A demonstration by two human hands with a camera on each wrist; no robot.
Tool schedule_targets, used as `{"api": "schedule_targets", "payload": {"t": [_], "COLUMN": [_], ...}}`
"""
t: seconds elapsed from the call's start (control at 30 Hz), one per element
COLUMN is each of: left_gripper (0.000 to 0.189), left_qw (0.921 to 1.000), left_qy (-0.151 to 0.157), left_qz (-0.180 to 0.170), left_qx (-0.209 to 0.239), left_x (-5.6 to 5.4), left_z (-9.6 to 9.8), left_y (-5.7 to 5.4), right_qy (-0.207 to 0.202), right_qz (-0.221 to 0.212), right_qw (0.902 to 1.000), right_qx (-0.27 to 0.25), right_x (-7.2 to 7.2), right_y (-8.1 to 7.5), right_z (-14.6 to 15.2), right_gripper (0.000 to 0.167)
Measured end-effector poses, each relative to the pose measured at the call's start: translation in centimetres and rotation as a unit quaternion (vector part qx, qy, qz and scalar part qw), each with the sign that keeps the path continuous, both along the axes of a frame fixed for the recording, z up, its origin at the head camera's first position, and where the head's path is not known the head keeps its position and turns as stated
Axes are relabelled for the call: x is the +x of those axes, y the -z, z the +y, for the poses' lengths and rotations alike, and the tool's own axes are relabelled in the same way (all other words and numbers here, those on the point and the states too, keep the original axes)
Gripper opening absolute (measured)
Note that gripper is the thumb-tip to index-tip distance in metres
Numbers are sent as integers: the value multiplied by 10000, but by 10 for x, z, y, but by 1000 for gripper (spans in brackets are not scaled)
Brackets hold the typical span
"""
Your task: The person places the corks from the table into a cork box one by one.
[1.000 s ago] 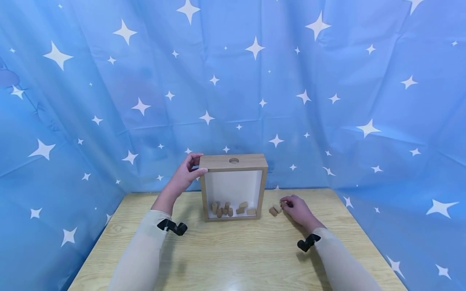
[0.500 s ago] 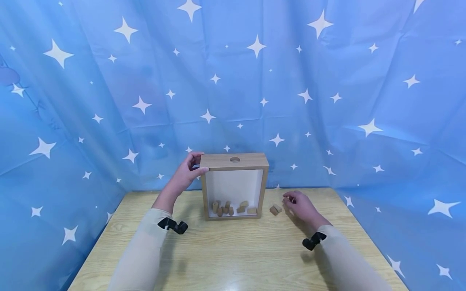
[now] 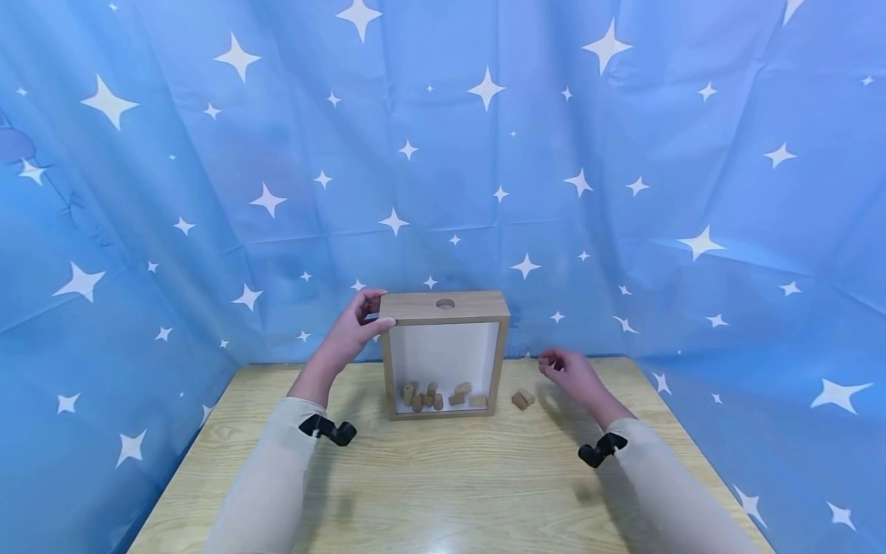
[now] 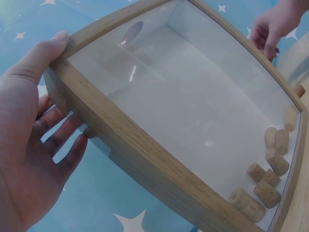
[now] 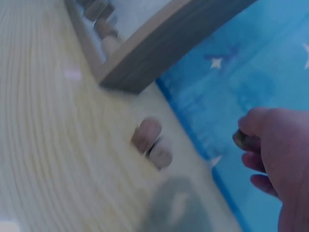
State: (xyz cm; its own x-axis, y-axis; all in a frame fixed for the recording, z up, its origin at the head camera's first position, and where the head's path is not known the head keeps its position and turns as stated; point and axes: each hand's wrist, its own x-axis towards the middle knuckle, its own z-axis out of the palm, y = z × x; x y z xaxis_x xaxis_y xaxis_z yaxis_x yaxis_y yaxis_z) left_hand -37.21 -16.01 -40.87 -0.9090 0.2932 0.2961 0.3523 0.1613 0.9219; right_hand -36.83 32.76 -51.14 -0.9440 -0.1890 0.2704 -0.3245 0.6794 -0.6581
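Note:
A wooden-framed shadow box (image 3: pixel 445 308) with a clear front stands upright on the table, a round hole in its top. Behind its pane several corks (image 4: pixel 276 162) lie along the bottom. My left hand (image 3: pixel 349 331) grips the box's upper left corner, thumb on the front edge and fingers behind. To the right of the box, my right hand (image 3: pixel 571 377) is raised above the table and pinches a cork (image 5: pixel 245 140) between thumb and fingers. Two loose corks (image 5: pixel 153 142) lie close together on the table, between the box and that hand.
The light wooden table (image 3: pixel 429 477) ends at the back against a blue curtain (image 3: pixel 443 154) with white stars. Black wrist cameras sit on both sleeves.
My right hand has lifted a cork off the table beside the two others and moved up and slightly right. The left hand and the box have stayed in place.

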Motion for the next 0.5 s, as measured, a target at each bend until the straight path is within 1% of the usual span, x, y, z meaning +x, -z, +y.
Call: {"api": "schedule_targets", "payload": {"t": [0.13,0.27,0.5], "left_gripper": [66,66,64], "left_qw": [10000,10000,10000], "left_qy": [12,19,42], "left_qz": [-19,-7,20], "left_qx": [-9,25,62], "left_x": [-1,-2,-3], "left_z": [0,0,0], "left_y": [0,1,2], "right_qy": [40,102,118], "right_qz": [19,80,395], "right_qw": [9995,9985,9972], "right_qx": [-317,-526,-629], "right_x": [3,3,4], "right_y": [-15,-30,-55], "right_z": [-6,-9,-13], "right_gripper": [28,30,32]}}
